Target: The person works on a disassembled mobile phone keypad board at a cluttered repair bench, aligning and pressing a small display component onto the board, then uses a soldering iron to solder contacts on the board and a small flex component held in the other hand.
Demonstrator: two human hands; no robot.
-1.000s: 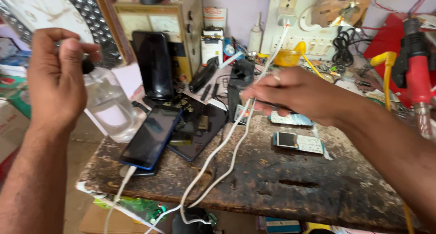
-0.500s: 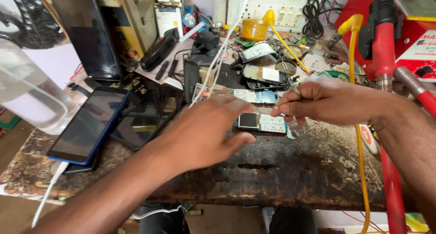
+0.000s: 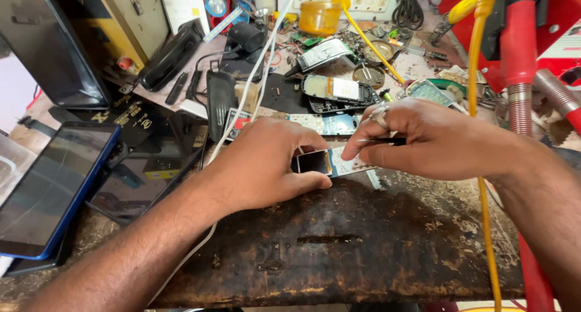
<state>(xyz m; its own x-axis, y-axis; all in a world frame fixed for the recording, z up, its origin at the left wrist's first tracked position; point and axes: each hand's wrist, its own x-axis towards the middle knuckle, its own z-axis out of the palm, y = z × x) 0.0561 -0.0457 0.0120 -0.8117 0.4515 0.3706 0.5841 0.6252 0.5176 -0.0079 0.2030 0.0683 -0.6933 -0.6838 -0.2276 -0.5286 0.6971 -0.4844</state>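
A small keypad phone (image 3: 327, 163) with a dark screen lies flat on the worn wooden bench (image 3: 339, 251). My left hand (image 3: 263, 164) rests over its left end, thumb and fingers pinching the screen side. My right hand (image 3: 423, 139), with a ring on one finger, hovers over the keypad end and grips a thin dark tool (image 3: 382, 141) that points left at the phone. The right half of the phone is hidden under that hand.
A blue smartphone (image 3: 51, 188) lies at the left edge; a white cable (image 3: 254, 82) runs across the bench. An opened phone body (image 3: 339, 93), an orange jar (image 3: 319, 16), a yellow wire (image 3: 481, 185), red tools (image 3: 520, 39) and small parts crowd the back and right.
The view has closed in on the bench. My left hand dropped the clear bottle it held a second ago and came down onto the small phone. My right hand now holds a thin tool.
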